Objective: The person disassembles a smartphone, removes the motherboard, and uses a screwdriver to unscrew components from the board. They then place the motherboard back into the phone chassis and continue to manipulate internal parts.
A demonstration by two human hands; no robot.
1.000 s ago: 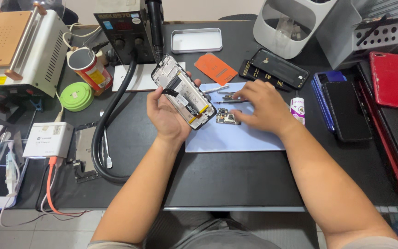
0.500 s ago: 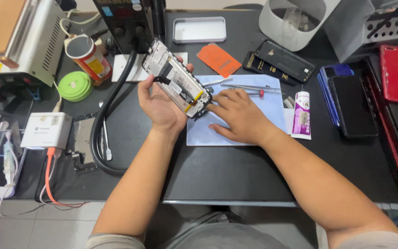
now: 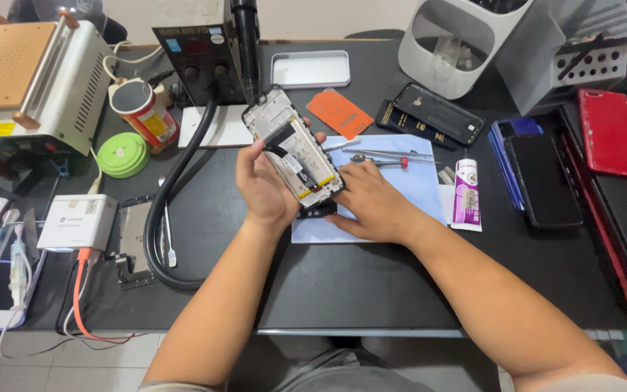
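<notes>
The left hand [image 3: 264, 190] holds an opened phone frame [image 3: 295, 152] tilted above the worktop [image 3: 371, 290], its grip closed round the edges so the exposed innards face up. The right hand [image 3: 373, 207] lies flat, fingers spread, on the blue mat [image 3: 419, 185], empty, beside tweezers [image 3: 380, 154].

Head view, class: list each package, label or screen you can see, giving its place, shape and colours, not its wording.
Glue tube: right of blue mat, white with purple label.
Can: upper left, red-and-yellow cylinder.
Orange card: above mat, flat.
Station display: top centre, dark rectangle.
White box: left, grey label.
</notes>
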